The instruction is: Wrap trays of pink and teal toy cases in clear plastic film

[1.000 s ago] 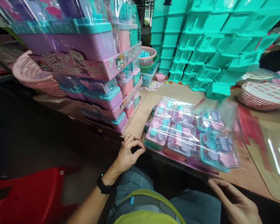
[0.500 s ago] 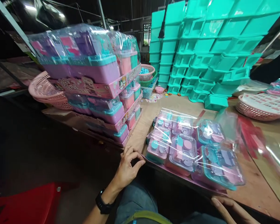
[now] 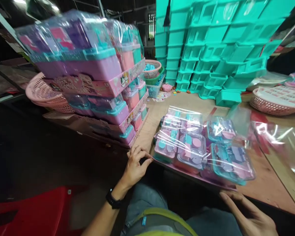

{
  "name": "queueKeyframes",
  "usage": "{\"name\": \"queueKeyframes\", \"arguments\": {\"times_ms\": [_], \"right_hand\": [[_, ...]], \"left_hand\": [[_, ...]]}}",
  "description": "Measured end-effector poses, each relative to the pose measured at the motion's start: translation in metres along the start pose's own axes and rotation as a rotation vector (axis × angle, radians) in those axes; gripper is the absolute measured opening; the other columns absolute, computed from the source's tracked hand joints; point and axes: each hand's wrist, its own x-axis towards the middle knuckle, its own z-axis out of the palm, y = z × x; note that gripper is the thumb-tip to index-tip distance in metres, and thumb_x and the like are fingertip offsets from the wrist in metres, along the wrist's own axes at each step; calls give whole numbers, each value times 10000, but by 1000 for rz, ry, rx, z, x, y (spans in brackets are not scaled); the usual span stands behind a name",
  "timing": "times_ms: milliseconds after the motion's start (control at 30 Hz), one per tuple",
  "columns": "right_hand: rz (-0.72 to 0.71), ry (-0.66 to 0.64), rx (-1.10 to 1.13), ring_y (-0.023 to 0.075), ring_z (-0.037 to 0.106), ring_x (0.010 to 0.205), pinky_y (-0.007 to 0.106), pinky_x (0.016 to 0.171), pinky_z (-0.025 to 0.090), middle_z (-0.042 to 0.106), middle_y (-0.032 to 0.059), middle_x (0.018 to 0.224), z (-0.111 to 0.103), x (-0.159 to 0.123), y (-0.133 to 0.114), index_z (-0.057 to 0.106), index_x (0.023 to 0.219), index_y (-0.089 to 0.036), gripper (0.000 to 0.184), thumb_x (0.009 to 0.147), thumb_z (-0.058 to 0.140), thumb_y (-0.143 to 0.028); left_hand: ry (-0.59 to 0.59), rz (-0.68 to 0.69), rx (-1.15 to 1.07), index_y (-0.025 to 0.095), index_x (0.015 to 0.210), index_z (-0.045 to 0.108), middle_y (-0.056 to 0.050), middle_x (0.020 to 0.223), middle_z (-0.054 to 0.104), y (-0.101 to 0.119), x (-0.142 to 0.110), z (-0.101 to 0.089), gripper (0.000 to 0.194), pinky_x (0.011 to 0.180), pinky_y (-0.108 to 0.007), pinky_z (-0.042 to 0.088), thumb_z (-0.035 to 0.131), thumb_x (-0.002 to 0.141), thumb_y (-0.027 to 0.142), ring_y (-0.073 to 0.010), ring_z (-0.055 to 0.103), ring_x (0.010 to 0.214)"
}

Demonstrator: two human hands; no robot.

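Observation:
A shallow pink cardboard tray (image 3: 194, 177) lies at the table's front edge under clear plastic film (image 3: 186, 113). Inside it stand several small lidded boxes (image 3: 190, 154) in pink, purple and teal with see-through lids. My left hand (image 3: 135, 164), with a black watch on its wrist, pinches the tray's front left corner between thumb and fingers. At the front right corner is my right hand (image 3: 248, 209), thumb and fingers drawn close to the tray's edge. What lies between the right fingertips, film or cardboard, I cannot make out.
Film-wrapped trays of similar boxes (image 3: 88, 68) are stacked at left beside a pink basket (image 3: 43, 91). Tall stacks of turquoise bins (image 3: 199, 49) stand behind. Another pink basket (image 3: 272, 101) and loose clear plastic (image 3: 282, 137) lie at right. A red stool (image 3: 39, 209) is at lower left.
The view has tilted down a little, so the table and stacks appear higher. More of my right hand shows. Both hands stay at the same tray corners.

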Motion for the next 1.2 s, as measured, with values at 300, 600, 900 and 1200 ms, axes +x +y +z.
{"name": "queueKeyframes", "arguments": {"times_ms": [300, 600, 900, 1200], "right_hand": [[-169, 84, 140, 196, 730, 741, 222, 757, 556, 755, 11, 795, 11, -10, -13, 780, 717, -246, 313, 669, 832, -550], [-286, 111, 193, 155, 704, 717, 213, 724, 539, 737, -8, 776, 18, -11, -13, 777, 762, -252, 163, 775, 826, -407], [-330, 159, 244, 143, 686, 765, 228, 723, 529, 729, -1, 833, 25, -14, -10, 793, 844, -256, 54, 834, 813, -305], [-263, 204, 221, 185, 674, 826, 294, 769, 508, 732, 23, 875, 31, -18, -3, 796, 864, -253, 134, 837, 821, -381]], "left_hand": [[18, 90, 1, 218, 791, 737, -9, 922, 694, -5, 3, 0, 138, 917, -379, 374, 753, 853, 95, -218, 638, 994], [109, 234, -2, 238, 823, 739, -1, 937, 706, -14, 0, 4, 122, 903, -360, 367, 688, 914, 175, -207, 687, 969], [162, 341, 11, 242, 833, 720, 19, 904, 689, -18, 2, 7, 101, 871, -324, 388, 698, 908, 179, -175, 683, 887], [222, 442, 95, 236, 870, 688, 10, 926, 686, -20, 1, 10, 110, 886, -335, 394, 683, 926, 142, -181, 683, 904]]}}
